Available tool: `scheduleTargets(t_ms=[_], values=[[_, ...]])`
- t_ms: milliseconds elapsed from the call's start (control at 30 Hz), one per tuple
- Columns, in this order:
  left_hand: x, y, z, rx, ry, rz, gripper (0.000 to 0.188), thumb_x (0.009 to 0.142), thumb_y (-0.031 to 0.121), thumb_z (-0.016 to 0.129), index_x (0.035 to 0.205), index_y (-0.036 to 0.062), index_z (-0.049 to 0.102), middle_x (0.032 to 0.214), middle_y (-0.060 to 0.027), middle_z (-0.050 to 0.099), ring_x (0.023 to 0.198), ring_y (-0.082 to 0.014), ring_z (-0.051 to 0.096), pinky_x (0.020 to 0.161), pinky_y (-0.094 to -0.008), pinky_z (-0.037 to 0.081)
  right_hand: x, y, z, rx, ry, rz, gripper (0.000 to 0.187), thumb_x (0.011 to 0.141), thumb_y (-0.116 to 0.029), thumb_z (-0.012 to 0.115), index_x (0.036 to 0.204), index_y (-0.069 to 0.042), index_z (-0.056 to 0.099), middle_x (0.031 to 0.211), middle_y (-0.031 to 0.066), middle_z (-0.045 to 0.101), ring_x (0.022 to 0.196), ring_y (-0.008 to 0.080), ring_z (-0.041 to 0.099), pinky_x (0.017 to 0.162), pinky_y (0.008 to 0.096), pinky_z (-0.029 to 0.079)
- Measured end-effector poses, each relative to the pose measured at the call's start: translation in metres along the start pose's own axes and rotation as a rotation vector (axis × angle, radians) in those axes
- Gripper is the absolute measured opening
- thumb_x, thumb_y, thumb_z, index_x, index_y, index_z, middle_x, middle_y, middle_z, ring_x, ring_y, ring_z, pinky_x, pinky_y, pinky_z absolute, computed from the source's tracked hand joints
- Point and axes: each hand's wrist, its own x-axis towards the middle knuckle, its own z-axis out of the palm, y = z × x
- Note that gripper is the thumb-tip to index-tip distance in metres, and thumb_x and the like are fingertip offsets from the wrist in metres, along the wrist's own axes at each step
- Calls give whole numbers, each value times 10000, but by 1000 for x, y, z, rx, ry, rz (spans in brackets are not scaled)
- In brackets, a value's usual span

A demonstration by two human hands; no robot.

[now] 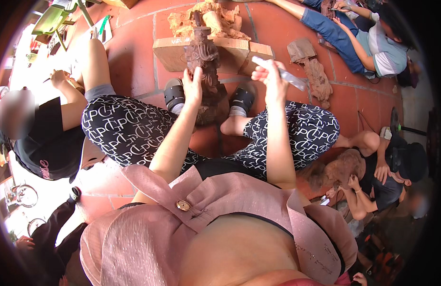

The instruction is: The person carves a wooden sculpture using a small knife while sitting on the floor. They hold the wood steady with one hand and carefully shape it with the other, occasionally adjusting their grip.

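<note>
A dark brown carved wooden statue [204,55] stands upright on the floor between my feet. My left hand [193,86] is at the statue's left side, thumb and fingers apart; whether it presses on the wood I cannot tell. To the right of the carving, my right hand [273,78] is raised and closed round a narrow white strip [293,80]. One end of the strip sticks out past the fingers on the left, and the other, looking translucent, slants down to the right. What the strip is made of does not show.
Behind the statue, a thick wooden block [170,53] bears a rough yellowish carving [206,19]. A reddish carved piece [318,81] lies on the tiled floor to the right. People sit close by on both sides, and a green chair [51,21] stands at the far left.
</note>
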Motion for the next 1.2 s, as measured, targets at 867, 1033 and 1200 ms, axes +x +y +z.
scheduleTargets(t_ms=[867, 1033, 1200], values=[[-7, 0, 21, 496, -22, -55, 1009, 502, 407, 838, 1280, 5, 338, 1224, -231, 460, 1130, -358, 495, 970, -417, 406, 20, 217, -30, -661, -157, 836, 537, 903, -446, 455, 1094, 50, 529, 712, 127, 583, 501, 196, 567, 467, 308, 524], [-5, -5, 23, 505, 16, -13, 975, 497, 437, 841, 1236, -23, 401, 1183, -226, 520, 1102, -326, 529, 960, -395, 414, 23, 218, -30, -634, -180, 834, 525, 910, -455, 437, 1048, 38, 554, 767, 115, 578, 540, 167, 557, 455, 303, 516], [14, -28, 16, 336, -134, 46, 1040, 487, 476, 856, 1270, -13, 378, 1227, -234, 483, 1148, -334, 495, 980, -404, 399, 17, 197, -17, -806, -152, 685, 537, 908, -468, 429, 1004, 39, 576, 760, 141, 604, 572, 201, 591, 454, 312, 514]])
